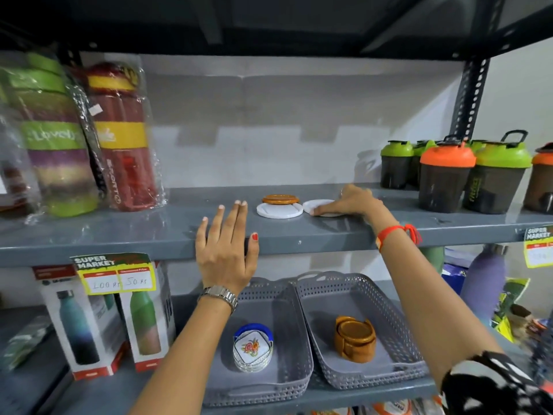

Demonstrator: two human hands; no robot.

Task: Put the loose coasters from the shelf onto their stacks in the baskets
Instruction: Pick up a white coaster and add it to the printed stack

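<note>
Far left on the grey shelf (185, 232): wrapped bottles (89, 136) in clear plastic, green and purple beside red and yellow. Below them, a yellow price tag (116, 278) hung on the shelf edge, and 2 boxed bottles (107, 322) on the lower level.

Next, left hand (226, 250): flat, fingers spread and straight, palm down over the shelf's front edge, gripping nothing; metal watch (220, 295) on the wrist.

Just right of its fingertips, a white coaster (279, 211) lying flat on the shelf, with a brown coaster (280, 200) resting on its rear part. Beside those, a second white coaster (320, 206), pressed at its near edge by the right hand (353, 202); fingers laid flat on top of it, not closed around it, disc not lifted. Red thread band (395, 233) at that wrist.

Below, on the lower level, 2 grey perforated baskets side by side and touching. Left basket (287, 381): a stack of white floral coasters (253, 348) in a blue holder. Right basket (398, 324): a brown coaster stack (354, 336) in a brown holder.

Far right on the upper shelf: shaker cups (466, 175) with green and orange lids, well apart from the coasters.
</note>
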